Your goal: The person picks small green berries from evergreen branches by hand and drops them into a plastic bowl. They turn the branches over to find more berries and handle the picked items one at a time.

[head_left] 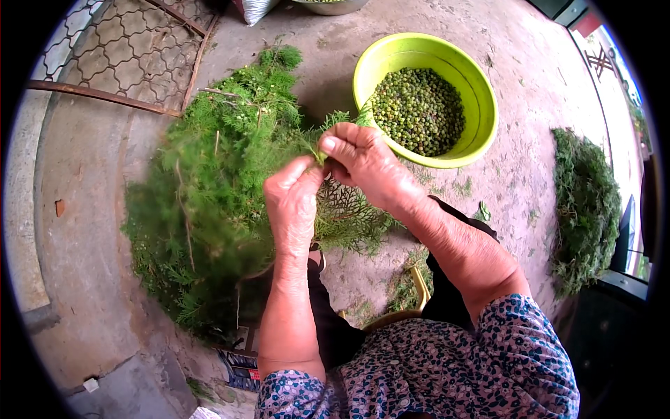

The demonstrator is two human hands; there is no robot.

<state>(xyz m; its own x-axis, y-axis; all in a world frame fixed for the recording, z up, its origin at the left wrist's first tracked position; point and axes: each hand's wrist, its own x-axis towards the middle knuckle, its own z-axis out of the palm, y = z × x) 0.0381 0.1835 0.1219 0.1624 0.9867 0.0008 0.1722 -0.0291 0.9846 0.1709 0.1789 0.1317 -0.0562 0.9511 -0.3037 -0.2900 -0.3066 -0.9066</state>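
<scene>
Showed bright yellow-green on the basin (480, 105), mottled green and brown on the berries (419, 108), vivid green on the branches (230, 157), and blue-and-pink speckled print on the shirt (419, 359).

Grey floor (523, 209) carried large heap of leafy branches (216, 174), yellow-green basin (408, 57) to its right, darker pile (587, 209) far right.

Hands (293, 201) (both bare) on green sprig (313, 148)

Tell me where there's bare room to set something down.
Floor between the yellow-green tub and the green pile at far right, lightly littered; also left of the branch heap. Crowded: around the left hand and right hand.
</scene>
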